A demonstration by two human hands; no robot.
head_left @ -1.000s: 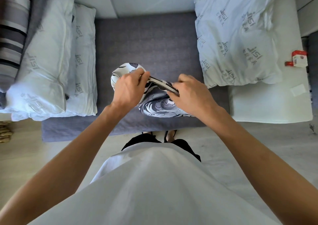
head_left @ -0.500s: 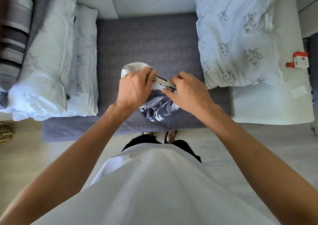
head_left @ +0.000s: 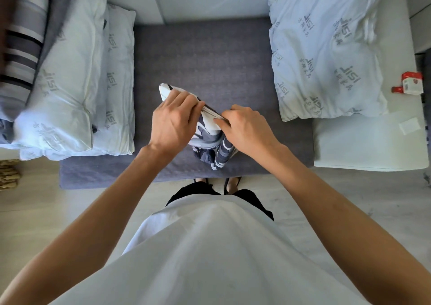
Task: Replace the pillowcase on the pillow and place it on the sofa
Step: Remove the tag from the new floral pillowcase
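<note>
Pillowcase (head_left: pixel 211 139) x1 in 2 hands: left (head_left: pixel 173 120), right (head_left: pixel 245 127); pillows x3.

Printed in grey, over and over, "jisi" with small Chinese characters too fine to read, on the white pillow (head_left: pixel 326 55) at the right and on the two white pillows (head_left: pixel 70 90) at the left; print on the small red-and-white box (head_left: pixel 412 86) too small to read.
</note>
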